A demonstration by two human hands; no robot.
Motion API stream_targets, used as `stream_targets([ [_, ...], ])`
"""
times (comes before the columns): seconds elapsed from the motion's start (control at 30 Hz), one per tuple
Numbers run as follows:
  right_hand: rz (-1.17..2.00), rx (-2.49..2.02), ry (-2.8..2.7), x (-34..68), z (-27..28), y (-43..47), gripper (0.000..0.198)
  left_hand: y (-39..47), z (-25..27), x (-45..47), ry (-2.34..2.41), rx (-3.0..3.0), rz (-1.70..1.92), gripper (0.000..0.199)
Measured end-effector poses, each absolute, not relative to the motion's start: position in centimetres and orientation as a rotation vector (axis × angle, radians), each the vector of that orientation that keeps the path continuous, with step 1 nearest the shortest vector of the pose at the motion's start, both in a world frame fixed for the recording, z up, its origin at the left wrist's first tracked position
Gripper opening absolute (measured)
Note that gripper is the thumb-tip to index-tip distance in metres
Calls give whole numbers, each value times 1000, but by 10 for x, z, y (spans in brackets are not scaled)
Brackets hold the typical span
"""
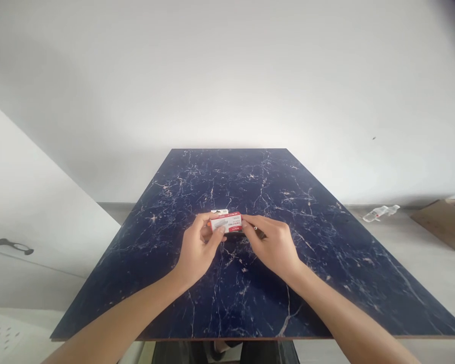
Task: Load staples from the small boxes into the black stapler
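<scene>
Over the middle of the dark blue table, a small red and white box (226, 224) is held between both hands. It has printed lettering and a grey picture on its face, rather like a box of staples. My left hand (200, 242) grips its left end, thumb on the front face. At the right end, the thumb and index finger of my right hand (271, 237) pinch the box. Just behind it shows the top of a white card or packet (220, 211), mostly hidden. Dark items below the box and by my right fingers are too covered to make out.
The blue marble-patterned table (242, 172) reaches back to a white wall. On the floor at right lie a crumpled clear plastic wrapper (381, 213) and a cardboard box (443, 222). A white cabinet with a dark handle (14, 246) stands at left.
</scene>
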State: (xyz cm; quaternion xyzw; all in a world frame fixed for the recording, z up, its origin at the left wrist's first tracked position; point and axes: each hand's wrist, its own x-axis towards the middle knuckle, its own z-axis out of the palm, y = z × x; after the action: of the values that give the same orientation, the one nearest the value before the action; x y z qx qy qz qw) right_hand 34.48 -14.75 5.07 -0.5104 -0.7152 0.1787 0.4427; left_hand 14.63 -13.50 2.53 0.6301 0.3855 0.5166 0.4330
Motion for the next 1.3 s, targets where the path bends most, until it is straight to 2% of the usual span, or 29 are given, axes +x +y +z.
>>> stream_targets([
  [0.23,689,-1250,-1752,337,53,-152,40,-144,32,142,700,1542,1150,44],
  [0.3,842,-1226,-1738,345,59,-149,40,-145,40,136,589,1570,1094,51],
  [0.43,1094,-1239,-1412,378,65,-129,39,-140,50,129,551,1639,1031,54],
  [0.57,1109,-1247,-1170,410,53,-104,25,-128,37,130,608,1747,655,27],
  [0.63,1149,-1309,-1234,417,43,-96,21,-126,27,133,706,1857,625,21],
  [0.73,1171,-1355,-1336,414,30,-90,19,-137,20,141,743,2112,770,28],
  [0.87,1107,-1367,-1324,407,22,-87,17,-162,19,157,231,2433,594,57],
  [0.93,1102,-1360,-1289,408,20,-85,18,-166,16,161,144,2486,504,48],
  [1.03,1074,-1359,-1277,413,22,-84,21,-153,9,157,317,2523,525,31],
  [1.13,1022,-1402,-1340,417,31,-86,23,-130,11,144,568,2591,696,37],
  [1.3,873,-1514,-1586,419,45,-94,15,-99,27,120,927,2562,1023,42],
])
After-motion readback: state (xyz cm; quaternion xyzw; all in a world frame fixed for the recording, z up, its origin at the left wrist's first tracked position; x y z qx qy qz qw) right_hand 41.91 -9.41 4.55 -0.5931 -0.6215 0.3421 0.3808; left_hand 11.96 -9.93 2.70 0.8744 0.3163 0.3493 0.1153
